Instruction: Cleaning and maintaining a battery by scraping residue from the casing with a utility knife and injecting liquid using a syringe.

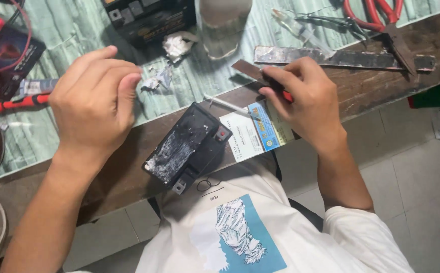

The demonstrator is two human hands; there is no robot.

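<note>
A small black battery (188, 146) with a scraped, whitish top lies at the table's near edge, half on a white and blue printed card (252, 132). My right hand (303, 101) grips a tool with a red handle and a flat dark blade (245, 67) that points up and left. My left hand (96, 103) hovers above the table left of the battery, fingers curled and close together, nothing visible in it. A thin syringe-like stick (227, 105) lies between the battery and my right hand.
A rusty flat metal bar (341, 58) and red-handled shears (386, 23) lie at the back right. Crumpled foil scraps (172, 55), a second black battery (146, 17), a grey cylinder (222, 23) and a red-handled screwdriver (17, 102) surround the work spot.
</note>
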